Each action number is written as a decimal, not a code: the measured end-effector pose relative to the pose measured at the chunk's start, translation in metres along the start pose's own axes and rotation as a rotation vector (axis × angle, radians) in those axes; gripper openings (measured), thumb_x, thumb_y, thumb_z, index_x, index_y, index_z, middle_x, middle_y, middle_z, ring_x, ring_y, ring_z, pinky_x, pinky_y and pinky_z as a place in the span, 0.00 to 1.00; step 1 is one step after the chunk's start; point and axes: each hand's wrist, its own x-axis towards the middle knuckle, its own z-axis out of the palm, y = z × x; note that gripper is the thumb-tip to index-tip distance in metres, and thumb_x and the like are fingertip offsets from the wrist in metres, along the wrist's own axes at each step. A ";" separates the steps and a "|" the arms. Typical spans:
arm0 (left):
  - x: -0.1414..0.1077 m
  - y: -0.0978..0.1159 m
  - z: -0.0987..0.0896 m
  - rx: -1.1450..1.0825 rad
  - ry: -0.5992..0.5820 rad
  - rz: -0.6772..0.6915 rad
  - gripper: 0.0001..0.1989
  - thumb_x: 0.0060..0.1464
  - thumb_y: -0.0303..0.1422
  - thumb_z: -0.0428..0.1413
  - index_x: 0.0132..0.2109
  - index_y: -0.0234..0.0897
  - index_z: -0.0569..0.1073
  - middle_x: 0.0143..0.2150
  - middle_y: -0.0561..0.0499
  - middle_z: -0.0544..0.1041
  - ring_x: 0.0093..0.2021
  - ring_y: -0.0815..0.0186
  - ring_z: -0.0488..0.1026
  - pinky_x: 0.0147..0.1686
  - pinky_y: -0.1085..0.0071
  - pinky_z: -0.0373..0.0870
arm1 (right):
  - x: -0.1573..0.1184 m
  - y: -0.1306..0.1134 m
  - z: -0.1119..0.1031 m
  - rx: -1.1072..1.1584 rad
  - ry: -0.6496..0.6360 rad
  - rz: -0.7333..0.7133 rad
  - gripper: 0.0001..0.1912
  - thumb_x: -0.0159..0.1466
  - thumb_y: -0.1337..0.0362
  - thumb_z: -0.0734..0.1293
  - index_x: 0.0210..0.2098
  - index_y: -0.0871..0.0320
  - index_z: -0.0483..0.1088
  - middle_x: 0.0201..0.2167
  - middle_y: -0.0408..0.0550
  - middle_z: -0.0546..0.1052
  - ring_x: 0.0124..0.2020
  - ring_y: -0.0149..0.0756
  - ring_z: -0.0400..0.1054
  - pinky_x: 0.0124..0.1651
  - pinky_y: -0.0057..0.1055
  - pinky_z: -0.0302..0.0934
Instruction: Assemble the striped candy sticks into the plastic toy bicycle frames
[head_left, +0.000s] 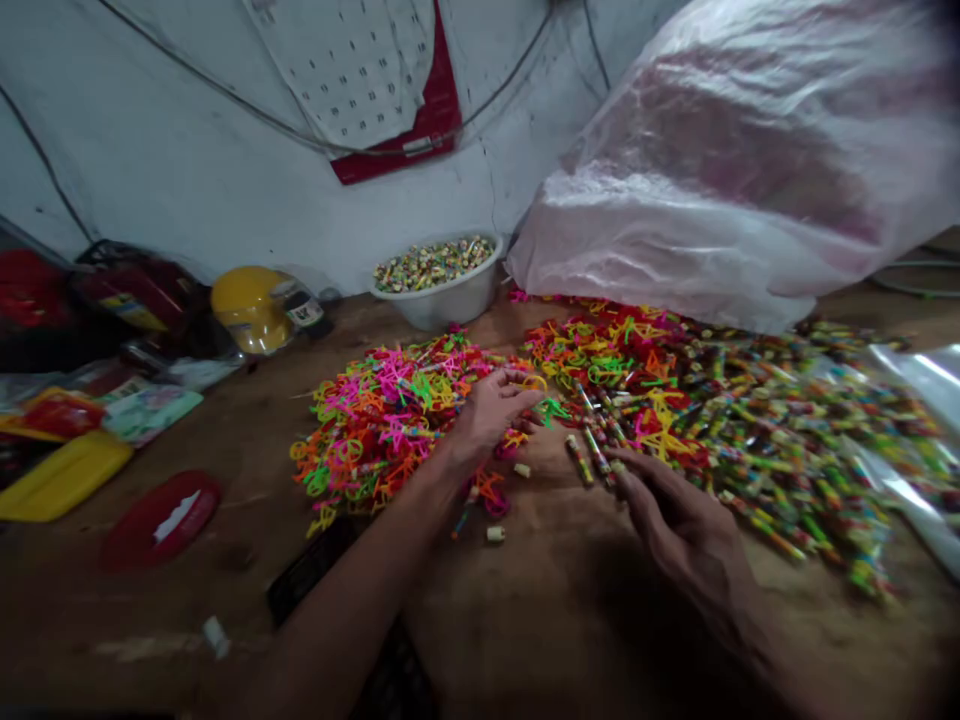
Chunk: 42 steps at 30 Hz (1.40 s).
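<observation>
Pale wall (180, 170) behind, wooden table (495, 640) below, and a bulging plastic bag (720, 190) running out of frame at right! Left hand (493, 408) covers part of a bright plastic pile (375, 415), fingers slightly parted at an orange loop (535, 382), hold unclear. Right hand (679, 520) pinches nearly closed beside patterned tubes (578, 461) lying mid-table; blur perhaps masks any grip.

Over my feed, I saw a bare left hand (491, 412) and bare forearm (375, 565). The right hand (686, 530) was bare too.
</observation>
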 end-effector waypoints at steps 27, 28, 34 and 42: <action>-0.080 -0.031 0.046 -0.503 -0.325 -0.366 0.12 0.48 0.30 0.60 0.41 0.30 0.75 0.34 0.46 0.76 0.30 0.68 0.72 0.27 0.73 0.71 | -0.025 -0.006 -0.012 0.076 -0.200 0.156 0.13 0.64 0.59 0.58 0.39 0.54 0.74 0.32 0.47 0.76 0.33 0.35 0.69 0.39 0.31 0.62; -0.080 -0.032 0.047 -0.521 -0.346 -0.390 0.12 0.49 0.30 0.59 0.41 0.29 0.75 0.35 0.45 0.76 0.31 0.68 0.73 0.28 0.71 0.72 | -0.026 -0.005 -0.015 0.063 -0.189 0.151 0.13 0.64 0.59 0.58 0.40 0.54 0.73 0.33 0.48 0.76 0.34 0.36 0.69 0.40 0.32 0.62; -0.088 -0.036 0.049 -0.590 -0.391 -0.458 0.10 0.54 0.28 0.54 0.43 0.29 0.75 0.35 0.45 0.77 0.32 0.68 0.74 0.30 0.72 0.75 | -0.029 0.006 -0.020 0.346 -0.173 0.365 0.11 0.61 0.57 0.64 0.40 0.55 0.72 0.35 0.47 0.77 0.36 0.34 0.71 0.38 0.30 0.65; -0.097 -0.037 0.051 -0.594 -0.367 -0.471 0.10 0.51 0.29 0.56 0.42 0.30 0.76 0.37 0.44 0.77 0.31 0.68 0.74 0.27 0.72 0.74 | -0.037 0.008 -0.017 0.499 -0.243 0.414 0.11 0.61 0.57 0.65 0.39 0.55 0.73 0.36 0.46 0.77 0.37 0.33 0.70 0.41 0.29 0.64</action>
